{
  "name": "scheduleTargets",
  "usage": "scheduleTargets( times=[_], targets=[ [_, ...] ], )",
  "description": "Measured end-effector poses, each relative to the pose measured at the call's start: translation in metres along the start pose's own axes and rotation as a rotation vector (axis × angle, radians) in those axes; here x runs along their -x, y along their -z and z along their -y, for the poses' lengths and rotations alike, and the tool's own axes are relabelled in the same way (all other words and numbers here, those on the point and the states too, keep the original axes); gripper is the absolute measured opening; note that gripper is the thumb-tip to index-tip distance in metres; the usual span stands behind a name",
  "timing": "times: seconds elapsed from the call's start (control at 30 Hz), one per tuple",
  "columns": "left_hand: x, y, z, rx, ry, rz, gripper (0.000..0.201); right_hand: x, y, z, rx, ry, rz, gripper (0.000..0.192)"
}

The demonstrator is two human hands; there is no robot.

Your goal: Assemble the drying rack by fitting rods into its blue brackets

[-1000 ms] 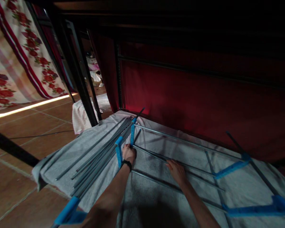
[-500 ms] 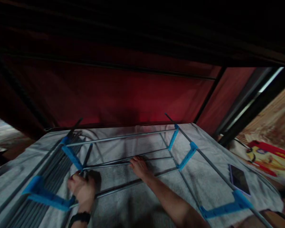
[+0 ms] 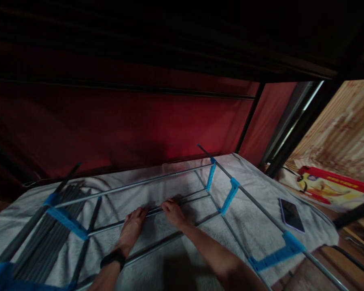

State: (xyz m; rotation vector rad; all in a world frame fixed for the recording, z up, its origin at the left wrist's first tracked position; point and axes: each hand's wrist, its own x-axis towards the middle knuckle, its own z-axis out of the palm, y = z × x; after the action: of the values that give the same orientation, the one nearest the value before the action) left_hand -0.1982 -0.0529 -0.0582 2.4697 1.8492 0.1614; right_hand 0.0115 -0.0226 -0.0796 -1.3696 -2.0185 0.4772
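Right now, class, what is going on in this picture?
A person kneels over a grey blanket and works on a rack of metal rods joined by blue connectors. Both hands rest on one of the middle rods: the left hand, with a black wristband, lies flat on it, and the right hand touches it beside the left. A bundle of spare rods lies at the left, a phone at the right.

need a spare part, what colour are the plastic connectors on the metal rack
Bright blue plastic connectors join the grey metal rack; the head view shows them best.
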Motion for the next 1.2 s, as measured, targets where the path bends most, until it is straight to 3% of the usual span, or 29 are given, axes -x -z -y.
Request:
scheduleTargets(
  times=[0.2,0.37,0.47,0.57,0.83,1.0,1.2],
  targets=[
    [0.008,-0.016,0.006,-0.037,-0.064,-0.048,0.067,0.019,0.053,-0.048,0.009,-0.267,-0.320,0.037],
    [-0.010,-0.018,-0.012,0.102,-0.072,-0.071,0.046,0.051,0.096,-0.092,0.115,-0.536,-0.510,0.047],
    [-0.035,-0.014,-0.031,0.214,-0.055,-0.017,0.041,0.057,0.107,-0.108,0.214,-0.737,-0.501,0.048],
    [-0.061,-0.012,-0.040,0.304,-0.042,0.075,0.036,0.055,0.109,-0.118,0.214,-0.775,-0.441,0.047],
    [-0.098,-0.017,-0.017,0.708,-0.045,0.345,0.024,0.042,0.109,-0.121,0.198,-0.886,-0.372,0.053],
    [-0.103,-0.008,-0.024,0.683,-0.034,0.298,0.018,0.040,0.108,-0.115,0.219,-0.905,-0.362,0.056],
    [-0.092,-0.003,-0.035,0.514,-0.084,0.200,0.033,0.036,0.109,-0.119,0.220,-0.931,-0.346,0.057]
  ],
)
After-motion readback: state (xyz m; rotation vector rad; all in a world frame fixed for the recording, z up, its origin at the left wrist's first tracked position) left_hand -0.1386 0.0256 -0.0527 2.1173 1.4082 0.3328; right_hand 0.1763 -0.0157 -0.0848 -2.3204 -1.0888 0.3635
